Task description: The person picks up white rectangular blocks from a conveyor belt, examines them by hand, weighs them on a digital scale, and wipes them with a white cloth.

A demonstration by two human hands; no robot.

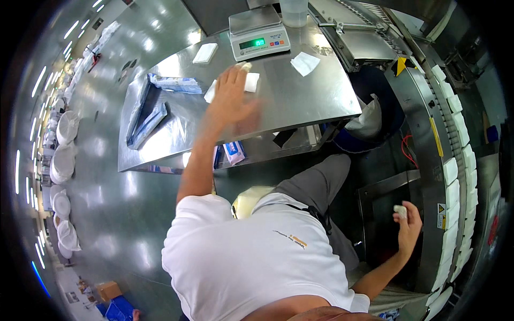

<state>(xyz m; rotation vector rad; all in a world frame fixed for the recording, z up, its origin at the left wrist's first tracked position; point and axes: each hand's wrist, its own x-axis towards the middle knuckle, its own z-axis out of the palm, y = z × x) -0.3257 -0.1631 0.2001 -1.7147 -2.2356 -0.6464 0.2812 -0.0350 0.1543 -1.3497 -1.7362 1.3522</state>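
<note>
My left hand [231, 99] reaches over the steel table, fingers stretched forward and partly blurred around the thumb. White folded sheets [251, 82] show on both sides of its fingers; whether it presses on them cannot be seen. A small pale cover [246, 67] sits at one fingertip. Low on the right, my right hand [408, 229] hangs beside the conveyor with loosely bent fingers. Similar pale material [400, 211] caps its fingertips, and I make out nothing else in it. Beyond my left hand stands a digital scale [259, 40] with a lit green display.
The steel table [300, 101] holds a white pad stack [205, 53], a white sheet [305, 63] and blue-white packaging film [144, 115]. A pack [234, 152] lies on its lower shelf. Right of it are a dark lined bin [369, 117] and a conveyor carrying white pads [454, 136].
</note>
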